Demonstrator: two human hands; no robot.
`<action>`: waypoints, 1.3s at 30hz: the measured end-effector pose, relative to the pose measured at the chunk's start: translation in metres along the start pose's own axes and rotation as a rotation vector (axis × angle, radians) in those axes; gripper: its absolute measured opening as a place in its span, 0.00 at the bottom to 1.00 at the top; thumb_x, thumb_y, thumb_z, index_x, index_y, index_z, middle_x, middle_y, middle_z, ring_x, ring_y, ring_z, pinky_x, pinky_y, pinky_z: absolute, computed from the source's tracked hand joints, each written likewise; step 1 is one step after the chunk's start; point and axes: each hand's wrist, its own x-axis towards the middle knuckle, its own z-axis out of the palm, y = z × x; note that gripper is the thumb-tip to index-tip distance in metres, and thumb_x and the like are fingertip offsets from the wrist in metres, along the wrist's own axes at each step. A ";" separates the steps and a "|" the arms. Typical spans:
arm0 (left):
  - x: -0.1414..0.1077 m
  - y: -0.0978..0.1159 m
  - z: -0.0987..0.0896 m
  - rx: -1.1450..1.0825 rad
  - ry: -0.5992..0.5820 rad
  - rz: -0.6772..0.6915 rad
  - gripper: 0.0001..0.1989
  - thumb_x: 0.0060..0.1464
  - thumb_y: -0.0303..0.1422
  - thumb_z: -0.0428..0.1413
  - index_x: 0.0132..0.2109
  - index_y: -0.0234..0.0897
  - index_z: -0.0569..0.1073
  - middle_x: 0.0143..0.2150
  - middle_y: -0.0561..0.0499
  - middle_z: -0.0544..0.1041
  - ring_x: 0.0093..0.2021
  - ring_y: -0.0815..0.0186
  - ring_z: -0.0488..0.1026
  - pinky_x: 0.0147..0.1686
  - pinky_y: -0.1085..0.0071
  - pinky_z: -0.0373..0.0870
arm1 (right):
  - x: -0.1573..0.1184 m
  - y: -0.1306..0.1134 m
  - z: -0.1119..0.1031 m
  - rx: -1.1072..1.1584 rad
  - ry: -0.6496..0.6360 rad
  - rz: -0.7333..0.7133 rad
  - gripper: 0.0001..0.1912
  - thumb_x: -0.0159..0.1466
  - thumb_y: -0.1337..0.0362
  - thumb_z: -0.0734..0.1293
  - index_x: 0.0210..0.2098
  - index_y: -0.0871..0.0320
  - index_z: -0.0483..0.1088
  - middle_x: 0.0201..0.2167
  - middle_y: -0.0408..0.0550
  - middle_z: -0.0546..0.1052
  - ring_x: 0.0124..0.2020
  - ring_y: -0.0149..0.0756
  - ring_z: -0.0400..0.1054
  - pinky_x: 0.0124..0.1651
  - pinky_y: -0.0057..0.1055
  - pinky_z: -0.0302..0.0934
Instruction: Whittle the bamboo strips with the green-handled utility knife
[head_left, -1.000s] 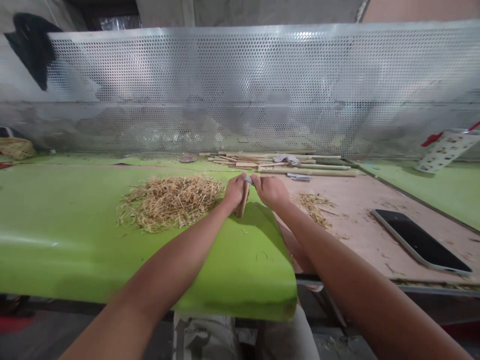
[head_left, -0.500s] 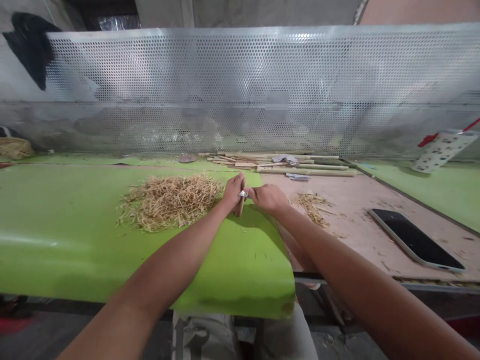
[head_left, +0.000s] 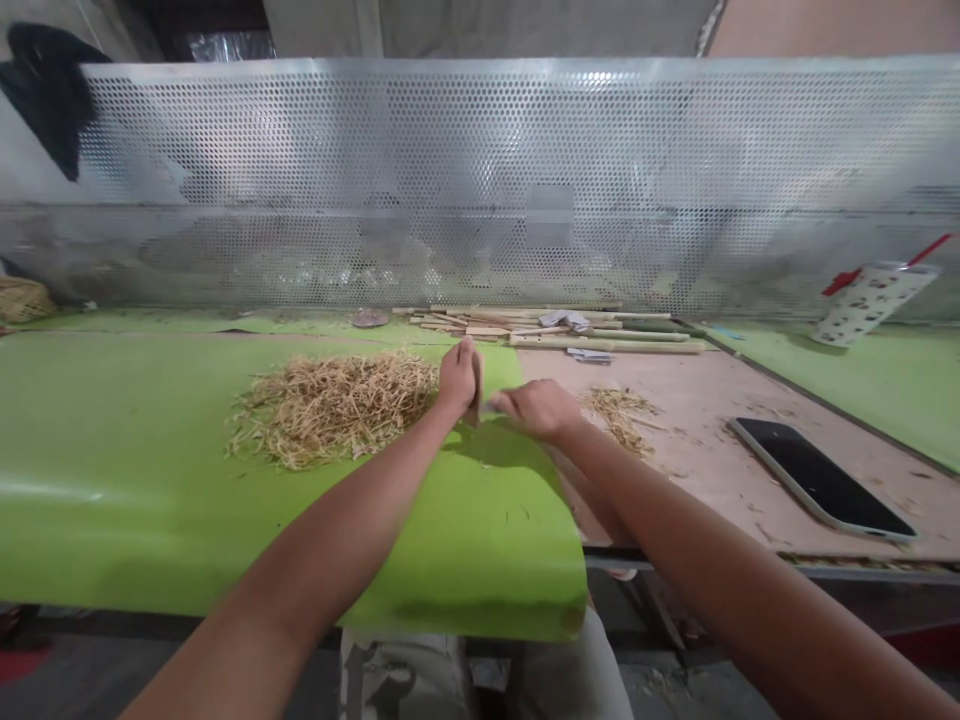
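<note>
My left hand (head_left: 457, 375) is closed around a thin, flat brown piece, wood-like in look (head_left: 477, 395), held upright on edge above the green sheet (head_left: 480, 530). Just to its right, my right hand (head_left: 546, 408) is closed on a small, blurred metal blade (head_left: 491, 405), most of it hidden by the fingers. The blade points toward the brown piece and sits low beside it; whether they touch I cannot tell. Left of my left hand lies a heap of thin, curly tan shavings (head_left: 341, 405).
Bamboo sticks (head_left: 607, 340) lie along the back, with grey scraps (head_left: 589, 355) by them. A smaller shavings pile (head_left: 622, 410) and a phone (head_left: 821, 475) rest on the brown board (head_left: 697, 510). A spotted tumbler (head_left: 870, 300) leans at right. Behind stands a perforated metal panel (head_left: 450, 150).
My right hand has moved down and a little right, drawing the blade away from the upper part of the brown piece. My left hand still grips the piece. The view has shifted slightly.
</note>
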 end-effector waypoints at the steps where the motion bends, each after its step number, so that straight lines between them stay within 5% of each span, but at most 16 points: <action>1: 0.001 0.002 -0.001 0.078 0.053 0.093 0.25 0.56 0.54 0.44 0.25 0.37 0.61 0.21 0.54 0.63 0.22 0.71 0.59 0.24 0.72 0.55 | 0.002 0.007 -0.002 0.058 0.083 0.048 0.35 0.70 0.49 0.43 0.36 0.57 0.77 0.28 0.52 0.78 0.28 0.38 0.70 0.29 0.29 0.53; 4: 0.000 0.007 -0.004 0.246 0.081 0.271 0.24 0.57 0.54 0.41 0.27 0.38 0.61 0.24 0.53 0.64 0.25 0.70 0.60 0.27 0.71 0.55 | 0.007 0.025 -0.008 0.177 0.319 0.089 0.33 0.69 0.49 0.43 0.37 0.60 0.74 0.25 0.51 0.75 0.25 0.38 0.67 0.25 0.29 0.49; 7: -0.003 0.008 -0.006 0.304 0.056 0.325 0.24 0.58 0.53 0.38 0.29 0.38 0.60 0.23 0.53 0.63 0.25 0.69 0.60 0.27 0.70 0.53 | 0.009 0.029 -0.009 0.285 0.408 0.019 0.26 0.67 0.49 0.50 0.42 0.60 0.71 0.26 0.50 0.76 0.25 0.37 0.66 0.26 0.28 0.50; 10: -0.007 0.006 -0.003 0.290 0.063 0.334 0.23 0.60 0.52 0.38 0.30 0.38 0.60 0.23 0.53 0.63 0.24 0.70 0.60 0.26 0.71 0.54 | 0.013 0.018 -0.007 0.383 0.371 0.018 0.22 0.64 0.49 0.58 0.47 0.57 0.69 0.33 0.50 0.77 0.27 0.36 0.67 0.28 0.27 0.52; 14: -0.008 0.007 0.002 0.190 0.052 0.336 0.21 0.60 0.51 0.41 0.29 0.38 0.60 0.22 0.54 0.62 0.24 0.71 0.59 0.25 0.73 0.55 | 0.020 0.007 -0.006 0.357 0.316 0.098 0.15 0.62 0.53 0.60 0.37 0.56 0.71 0.29 0.49 0.76 0.26 0.36 0.65 0.27 0.27 0.50; 22: 0.000 0.014 -0.010 0.035 -0.368 0.141 0.21 0.49 0.51 0.55 0.35 0.35 0.71 0.24 0.54 0.69 0.22 0.74 0.65 0.20 0.78 0.61 | 0.014 0.021 -0.009 0.444 0.338 0.219 0.15 0.63 0.55 0.59 0.39 0.58 0.69 0.26 0.48 0.74 0.25 0.36 0.63 0.26 0.28 0.49; 27: -0.002 0.015 -0.011 0.037 -0.403 0.130 0.22 0.47 0.48 0.59 0.41 0.34 0.74 0.33 0.49 0.76 0.29 0.72 0.70 0.25 0.77 0.69 | 0.013 0.022 -0.009 0.465 0.374 0.231 0.17 0.64 0.52 0.58 0.37 0.58 0.70 0.27 0.49 0.74 0.26 0.36 0.64 0.26 0.28 0.49; 33: 0.006 0.018 -0.013 0.081 -0.306 0.135 0.21 0.47 0.46 0.58 0.40 0.33 0.76 0.36 0.47 0.78 0.32 0.71 0.73 0.29 0.75 0.72 | 0.011 0.032 -0.012 0.531 0.314 0.160 0.18 0.65 0.52 0.57 0.44 0.58 0.69 0.27 0.47 0.76 0.26 0.35 0.67 0.28 0.26 0.53; 39: 0.011 0.018 -0.019 0.029 -0.397 0.061 0.20 0.45 0.42 0.61 0.44 0.36 0.76 0.37 0.49 0.78 0.33 0.71 0.73 0.29 0.76 0.72 | 0.008 0.040 -0.008 0.238 0.308 0.159 0.21 0.64 0.48 0.57 0.38 0.57 0.72 0.29 0.51 0.76 0.28 0.38 0.67 0.28 0.28 0.50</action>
